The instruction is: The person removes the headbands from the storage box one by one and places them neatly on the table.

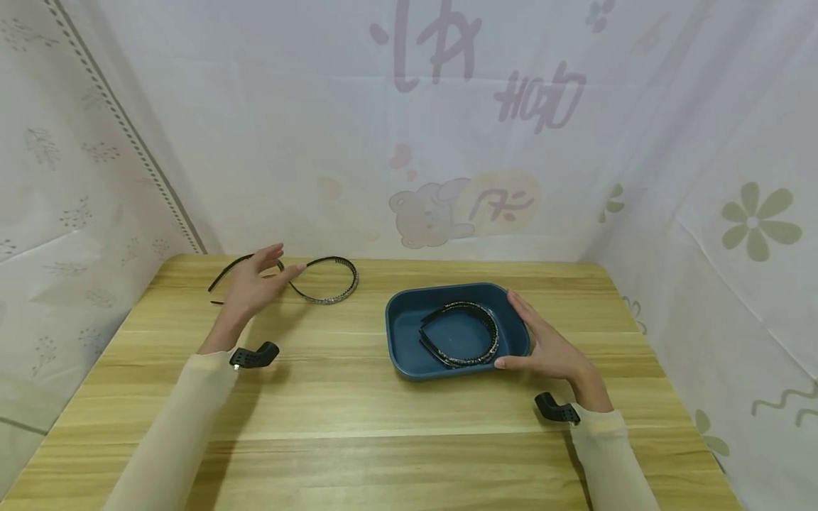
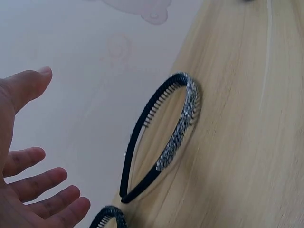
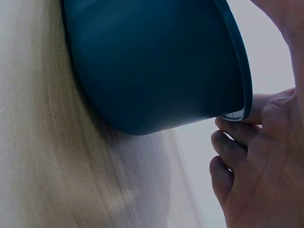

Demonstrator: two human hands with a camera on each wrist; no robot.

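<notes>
My left hand (image 1: 255,285) hovers over a black headband (image 1: 225,271) at the back left, its fingers spread and holding nothing. To its right lies another headband (image 1: 330,301) with a glittery silver band. In the left wrist view this glittery headband (image 2: 179,135) shows comb teeth inside, beside part of another headband (image 2: 116,212) and my open left hand (image 2: 35,190). My right hand (image 1: 554,353) grips the right end of a blue tray (image 1: 404,341), thumb at the front rim, fingers at the back. Black headbands with patterned bands (image 1: 494,333) lie inside the tray.
The wooden table (image 1: 358,454) meets a printed cloth (image 1: 307,142) along its back edge, and more of this cloth hangs at both sides. A black wrist device (image 1: 255,355) sits at my left cuff, another (image 1: 557,409) at my right.
</notes>
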